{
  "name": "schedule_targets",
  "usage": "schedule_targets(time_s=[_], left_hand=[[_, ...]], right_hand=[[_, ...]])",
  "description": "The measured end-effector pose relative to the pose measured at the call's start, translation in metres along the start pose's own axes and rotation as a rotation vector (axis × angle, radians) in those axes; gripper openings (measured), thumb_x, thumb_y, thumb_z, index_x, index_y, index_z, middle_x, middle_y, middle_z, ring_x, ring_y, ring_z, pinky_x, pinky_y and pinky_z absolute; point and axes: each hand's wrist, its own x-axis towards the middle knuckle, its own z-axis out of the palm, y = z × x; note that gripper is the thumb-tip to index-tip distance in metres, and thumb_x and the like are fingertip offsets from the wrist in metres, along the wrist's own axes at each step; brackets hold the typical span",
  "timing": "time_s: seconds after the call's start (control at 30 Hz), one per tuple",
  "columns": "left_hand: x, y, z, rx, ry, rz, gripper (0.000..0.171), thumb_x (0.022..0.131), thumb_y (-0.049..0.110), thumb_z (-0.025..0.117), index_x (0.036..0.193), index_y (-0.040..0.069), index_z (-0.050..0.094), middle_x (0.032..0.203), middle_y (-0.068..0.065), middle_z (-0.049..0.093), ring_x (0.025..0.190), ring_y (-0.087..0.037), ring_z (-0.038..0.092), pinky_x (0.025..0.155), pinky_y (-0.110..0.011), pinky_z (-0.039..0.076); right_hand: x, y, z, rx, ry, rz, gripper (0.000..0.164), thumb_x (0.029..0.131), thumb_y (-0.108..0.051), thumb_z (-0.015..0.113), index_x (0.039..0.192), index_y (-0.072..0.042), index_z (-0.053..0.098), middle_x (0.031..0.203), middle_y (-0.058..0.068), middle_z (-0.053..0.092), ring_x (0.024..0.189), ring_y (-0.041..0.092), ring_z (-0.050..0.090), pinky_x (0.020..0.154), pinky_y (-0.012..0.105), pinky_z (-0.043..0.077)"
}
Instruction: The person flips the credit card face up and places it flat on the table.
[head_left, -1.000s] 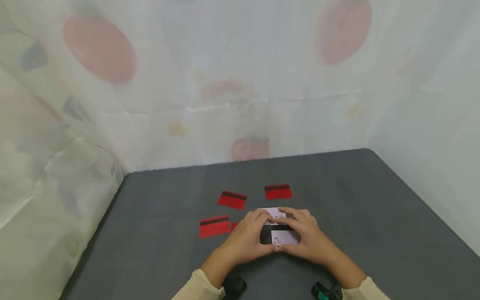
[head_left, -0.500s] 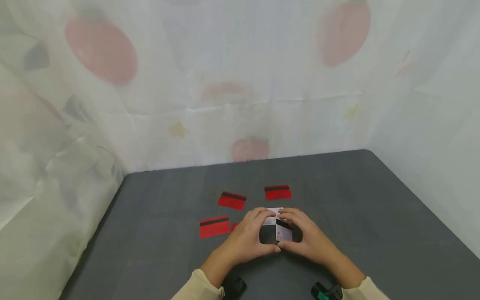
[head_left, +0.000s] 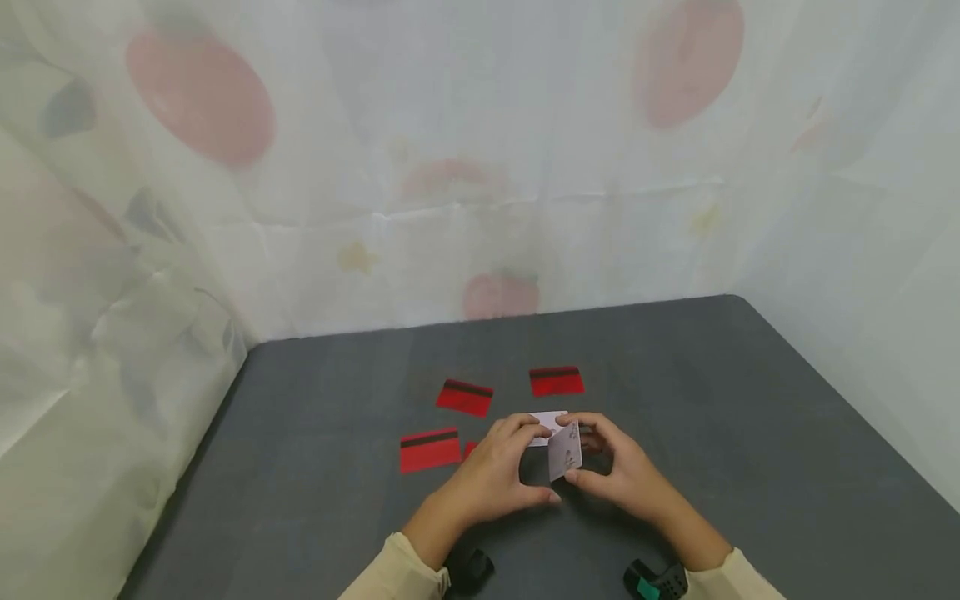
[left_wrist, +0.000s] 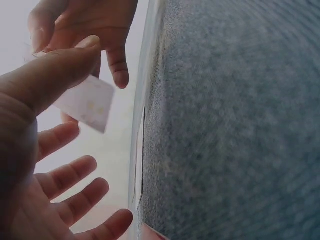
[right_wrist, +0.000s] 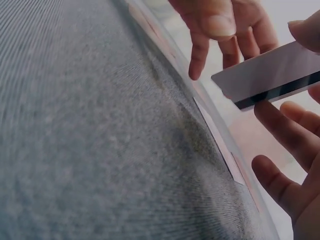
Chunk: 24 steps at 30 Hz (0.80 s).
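A white card (head_left: 564,451) with a small printed pattern stands steeply tilted above the table in the head view. My right hand (head_left: 626,472) pinches it between thumb and fingers near its right side. The card's other face, with a dark magnetic stripe (right_wrist: 280,92), shows in the right wrist view. My left hand (head_left: 491,471) curves loosely beside the card, its thumb apart from it; whether the index fingertip touches the card's edge I cannot tell. Another white card (head_left: 542,421) lies on the table just behind, partly covered by the fingers.
Several red cards with dark stripes lie on the grey table (head_left: 337,400): one at left (head_left: 430,451), one behind it (head_left: 465,397), one at the back (head_left: 556,381). A red corner (head_left: 469,450) peeks out beside my left hand. A printed white curtain (head_left: 450,242) surrounds the table.
The white card has swung from facing me with its stripe to standing tilted with its patterned face showing. My left thumb has come away from it; my right hand keeps hold.
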Motion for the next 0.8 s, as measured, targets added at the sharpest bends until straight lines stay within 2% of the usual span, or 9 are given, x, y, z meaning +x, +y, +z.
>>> schedule_targets(time_s=[0.1, 0.27, 0.4, 0.63, 0.8], left_hand=[[0.0004, -0.0002, 0.0, 0.001, -0.009, -0.003, 0.068, 0.075, 0.049, 0.083, 0.131, 0.022, 0.057, 0.141, -0.001, 0.049, 0.127, -0.02, 0.047, 0.102, -0.043, 0.047], [0.0009, -0.0008, -0.0003, -0.008, -0.013, -0.033, 0.068, 0.076, 0.045, 0.083, 0.133, 0.022, 0.055, 0.144, -0.003, 0.048, 0.128, -0.021, 0.047, 0.102, -0.045, 0.047], [0.0027, -0.0009, -0.0008, 0.018, -0.005, -0.031, 0.07, 0.075, 0.047, 0.083, 0.134, 0.02, 0.054, 0.143, -0.002, 0.048, 0.127, -0.021, 0.047, 0.101, -0.045, 0.047], [0.0011, -0.002, 0.001, 0.041, -0.039, -0.06, 0.06, 0.078, 0.047, 0.08, 0.127, 0.021, 0.057, 0.143, -0.003, 0.049, 0.129, -0.024, 0.047, 0.1, -0.049, 0.046], [0.001, -0.0051, -0.0019, 0.047, -0.016, -0.089, 0.055, 0.078, 0.042, 0.08, 0.123, 0.022, 0.057, 0.143, -0.004, 0.049, 0.13, -0.022, 0.046, 0.098, -0.051, 0.046]], right_hand=[[-0.0021, 0.0064, -0.0014, 0.08, -0.013, 0.041, 0.056, 0.086, 0.0, 0.072, 0.135, -0.005, 0.047, 0.138, 0.016, 0.052, 0.117, 0.015, 0.061, 0.09, 0.023, 0.052], [-0.001, 0.0063, -0.0026, 0.133, -0.021, 0.048, 0.056, 0.085, 0.003, 0.071, 0.134, -0.002, 0.045, 0.137, 0.018, 0.052, 0.117, 0.015, 0.062, 0.09, 0.024, 0.053], [0.001, 0.0054, -0.0037, 0.157, -0.021, 0.038, 0.056, 0.084, 0.007, 0.069, 0.134, -0.001, 0.044, 0.135, 0.019, 0.053, 0.115, 0.015, 0.062, 0.089, 0.025, 0.053], [-0.0027, 0.0057, -0.0025, 0.133, -0.029, 0.036, 0.054, 0.085, 0.005, 0.068, 0.133, -0.001, 0.046, 0.135, 0.021, 0.052, 0.112, 0.014, 0.062, 0.089, 0.023, 0.052], [-0.0034, 0.0104, -0.0026, 0.03, -0.009, 0.064, 0.055, 0.084, -0.004, 0.073, 0.134, -0.007, 0.049, 0.136, 0.015, 0.054, 0.107, 0.012, 0.061, 0.088, 0.025, 0.052]])
